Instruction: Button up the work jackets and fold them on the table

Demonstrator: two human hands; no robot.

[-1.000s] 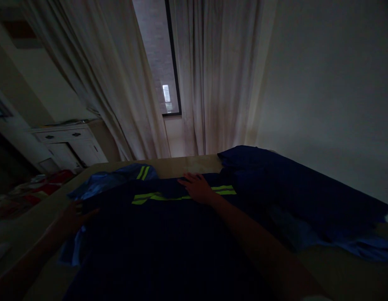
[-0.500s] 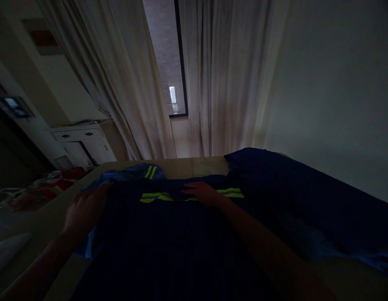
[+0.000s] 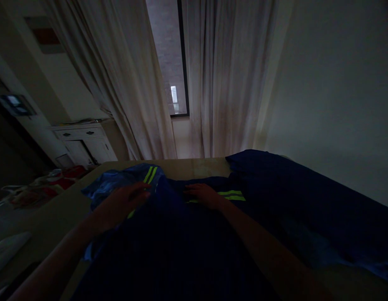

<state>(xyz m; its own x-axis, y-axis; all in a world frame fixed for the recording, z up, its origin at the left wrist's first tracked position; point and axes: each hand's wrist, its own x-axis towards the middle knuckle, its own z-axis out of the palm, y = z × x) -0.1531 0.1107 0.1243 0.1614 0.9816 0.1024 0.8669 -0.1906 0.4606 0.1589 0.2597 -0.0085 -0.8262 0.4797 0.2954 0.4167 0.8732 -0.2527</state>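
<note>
The dark blue garment (image 3: pixel 178 242) lies across the near middle of the tan surface (image 3: pixel 196 168), the right hand (image 3: pixel 204 195) resting loosely extended on its far part, the left hand (image 3: pixel 131 200) at its raised left fold (image 3: pixel 165 192), too dim to tell whether pinching.

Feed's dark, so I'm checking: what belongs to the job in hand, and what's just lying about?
Job:
- dark blue garment with yellow-green stripes, under right hand
- lighter blue cloth by left hand, possibly the same garment

Lying about:
- reddish pile
- flat white item
</note>
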